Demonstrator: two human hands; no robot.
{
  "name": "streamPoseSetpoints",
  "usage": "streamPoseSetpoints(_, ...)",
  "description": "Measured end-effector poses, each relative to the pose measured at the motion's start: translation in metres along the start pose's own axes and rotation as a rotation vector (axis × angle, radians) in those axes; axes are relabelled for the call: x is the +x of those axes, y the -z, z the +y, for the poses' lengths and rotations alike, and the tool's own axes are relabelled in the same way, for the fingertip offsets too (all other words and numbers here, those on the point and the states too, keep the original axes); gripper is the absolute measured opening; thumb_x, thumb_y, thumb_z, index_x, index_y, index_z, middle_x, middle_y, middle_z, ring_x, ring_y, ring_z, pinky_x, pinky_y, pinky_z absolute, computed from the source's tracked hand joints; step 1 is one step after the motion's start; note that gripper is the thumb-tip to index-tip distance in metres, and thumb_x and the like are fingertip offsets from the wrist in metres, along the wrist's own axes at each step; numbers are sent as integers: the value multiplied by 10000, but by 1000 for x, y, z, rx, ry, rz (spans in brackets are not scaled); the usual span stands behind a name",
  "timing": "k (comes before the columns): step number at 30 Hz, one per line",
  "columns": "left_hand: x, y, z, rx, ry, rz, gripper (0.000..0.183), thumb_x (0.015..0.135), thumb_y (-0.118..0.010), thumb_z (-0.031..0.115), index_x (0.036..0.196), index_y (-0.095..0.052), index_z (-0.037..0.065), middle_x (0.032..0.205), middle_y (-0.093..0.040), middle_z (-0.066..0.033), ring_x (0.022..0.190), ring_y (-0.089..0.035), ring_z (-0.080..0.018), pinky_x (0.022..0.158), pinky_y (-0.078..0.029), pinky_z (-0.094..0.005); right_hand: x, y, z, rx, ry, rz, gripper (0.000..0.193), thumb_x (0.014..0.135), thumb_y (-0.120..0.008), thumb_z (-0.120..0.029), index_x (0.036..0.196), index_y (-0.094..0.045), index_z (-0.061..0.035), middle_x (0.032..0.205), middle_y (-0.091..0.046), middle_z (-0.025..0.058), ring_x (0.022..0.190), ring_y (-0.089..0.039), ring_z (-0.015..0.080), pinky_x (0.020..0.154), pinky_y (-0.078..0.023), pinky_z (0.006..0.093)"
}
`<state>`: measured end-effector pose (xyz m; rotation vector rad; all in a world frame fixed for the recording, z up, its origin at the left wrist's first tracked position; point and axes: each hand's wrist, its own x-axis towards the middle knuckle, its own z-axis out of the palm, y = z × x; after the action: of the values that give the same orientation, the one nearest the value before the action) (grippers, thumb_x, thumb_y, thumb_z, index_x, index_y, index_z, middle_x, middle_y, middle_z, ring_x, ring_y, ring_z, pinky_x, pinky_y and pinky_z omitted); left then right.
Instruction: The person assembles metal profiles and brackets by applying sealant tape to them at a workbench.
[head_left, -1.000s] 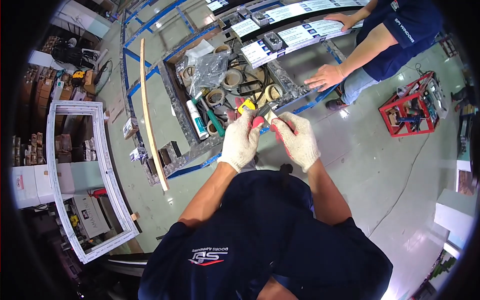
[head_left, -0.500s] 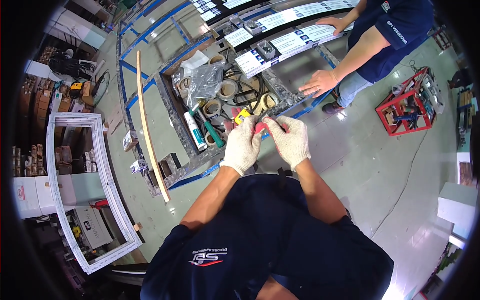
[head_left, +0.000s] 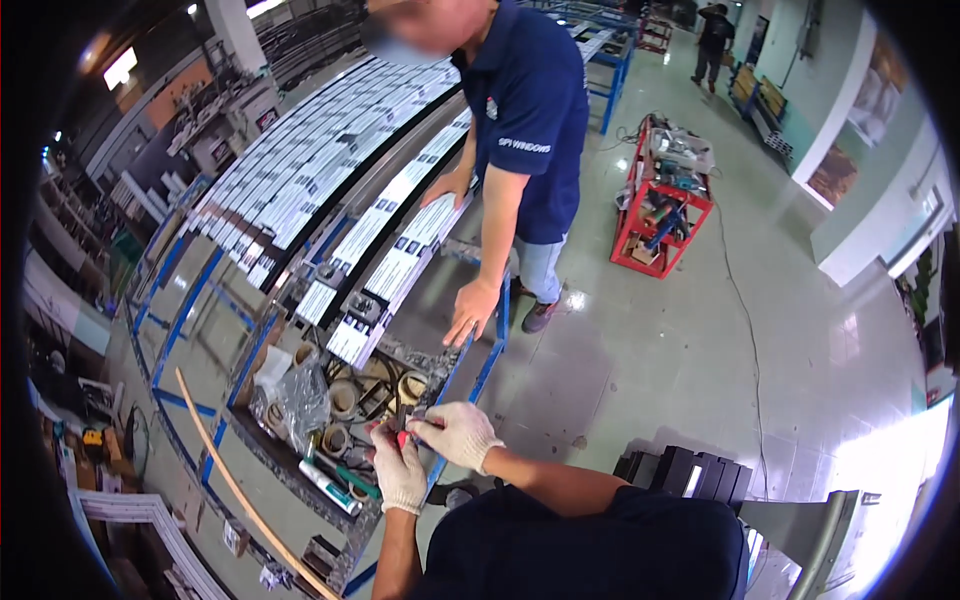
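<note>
Two hands in off-white knitted gloves with red-coated fingertips are meeting above the right edge of an open tray [head_left: 362, 530] set in a blue metal frame [head_left: 488, 367]. The left hand [head_left: 397, 470] is pinching a small dark piece [head_left: 404, 412] between narrowed fingers, near the middle of that edge; the piece is too small and shadowed to identify. The right hand [head_left: 457, 436] is reaching across to it, fingers bent close together, but whether they are gripping it cannot be told. Inside the tray, a white-and-teal tube [head_left: 330, 487] is lying by the near corner, with a green-handled tool [head_left: 345, 471] just beside it. Rolls of tape [head_left: 343, 398] are filling the middle, and a clear plastic bag [head_left: 302, 398] is lying toward the left edge. Outside that edge, a long thin wooden strip [head_left: 235, 482] is slanting down. Past the far edge, a co-worker in a navy shirt is bending over white-labelled profiles [head_left: 405, 250], one bare hand [head_left: 473, 312] resting on the frame, the other [head_left: 448, 187] on a profile. A red trolley [head_left: 640, 262] is standing on the floor behind, well apart.
</note>
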<state>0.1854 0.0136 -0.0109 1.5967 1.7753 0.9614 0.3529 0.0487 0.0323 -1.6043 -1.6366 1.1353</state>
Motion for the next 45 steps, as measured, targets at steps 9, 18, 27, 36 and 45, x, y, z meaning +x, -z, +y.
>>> streamPoseSetpoints(9,4,-5,14,2,-55,-16,325,1038,-537,79,1337,-511,-44,1182,-694,-320,1126,-671,-494,978,-519,-507,-1,3,0,51,-10,19,388,962,-681,-481,951,-806,-114,812,-726,182,811,-715,408,707,-553,492)
streamPoseSetpoints(18,13,4,31,-130,-63,-42,361,1037,-542,175,1328,-554,-39,1182,-689,-296,1114,-673,-492,966,-524,-498,21,-13,18,158,80,105,461,916,-784,-434,728,-697,-22,616,-568,218,516,-536,357,524,-423,447)
streamPoseSetpoints(27,9,13,14,-467,44,-30,274,1093,-578,226,1192,-604,-29,982,-666,-118,850,-623,-218,807,-511,-357,19,-21,7,225,101,-15,386,971,-764,-321,787,-703,13,585,-576,139,523,-512,161,525,-427,377)
streamPoseSetpoints(36,5,20,12,-705,174,-97,206,1100,-586,162,1207,-592,-15,909,-595,-13,783,-535,-78,675,-454,-252,15,-15,21,554,89,-375,334,1076,-629,-283,936,-693,13,759,-649,33,729,-572,104,688,-455,287)
streamPoseSetpoints(45,7,27,18,-669,192,-69,171,1102,-555,142,1189,-576,-3,892,-587,-12,766,-520,-81,675,-449,-261,14,-1,17,528,70,-538,334,1112,-560,-268,1130,-712,29,890,-684,33,826,-630,132,884,-506,321)
